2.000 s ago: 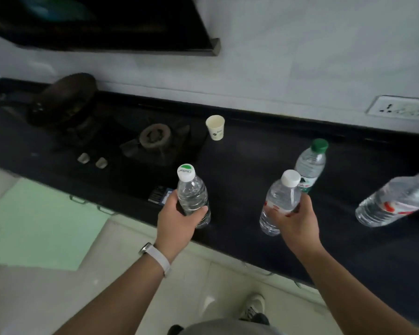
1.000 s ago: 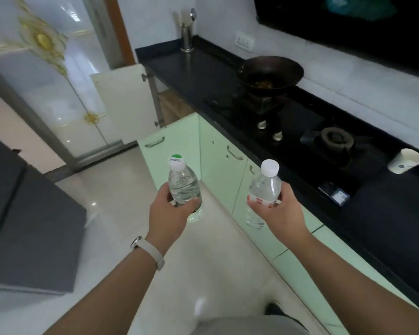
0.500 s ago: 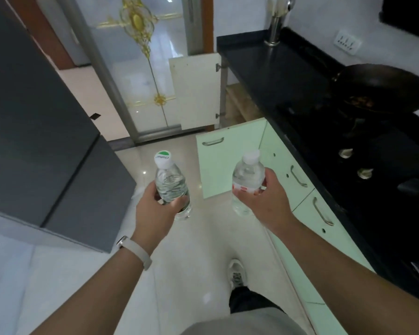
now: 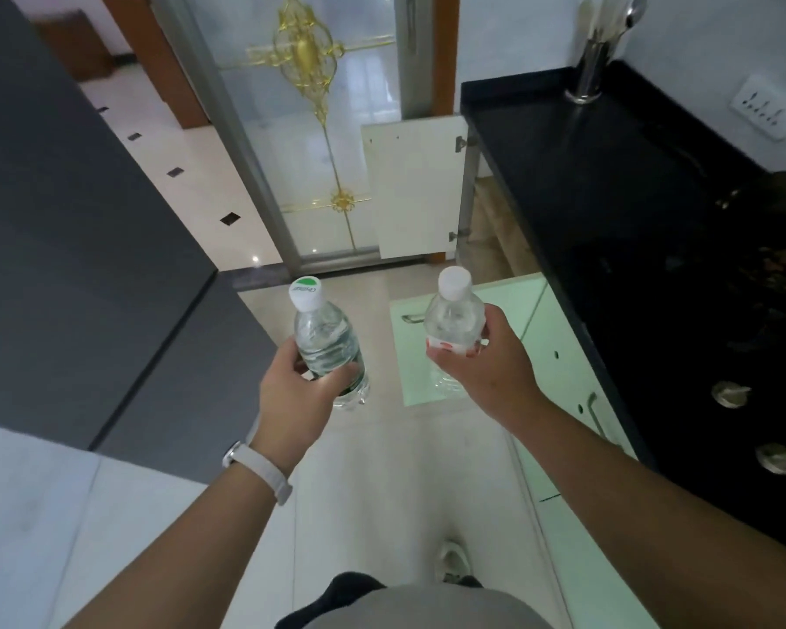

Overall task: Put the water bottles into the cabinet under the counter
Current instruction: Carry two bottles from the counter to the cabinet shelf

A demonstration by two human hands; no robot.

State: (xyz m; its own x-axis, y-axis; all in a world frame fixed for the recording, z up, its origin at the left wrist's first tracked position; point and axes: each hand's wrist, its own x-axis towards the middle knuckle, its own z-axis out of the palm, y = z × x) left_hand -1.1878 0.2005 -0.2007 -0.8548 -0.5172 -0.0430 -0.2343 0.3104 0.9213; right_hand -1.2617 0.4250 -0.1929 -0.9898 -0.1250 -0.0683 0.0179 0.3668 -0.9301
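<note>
Two bottles are showing: green-capped bottle (image 4: 325, 342), white-capped bottle (image 4: 454, 322). Two hands are showing: left hand (image 4: 291, 394), right hand (image 4: 488, 372). Two knobs (image 4: 729, 394), one wristband (image 4: 264, 469), one socket (image 4: 770, 108) and one shoe (image 4: 454, 560) are also showing.

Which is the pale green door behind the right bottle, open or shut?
Open: the pale green cabinet door juts out over the tiled floor, away from the black counter.
</note>
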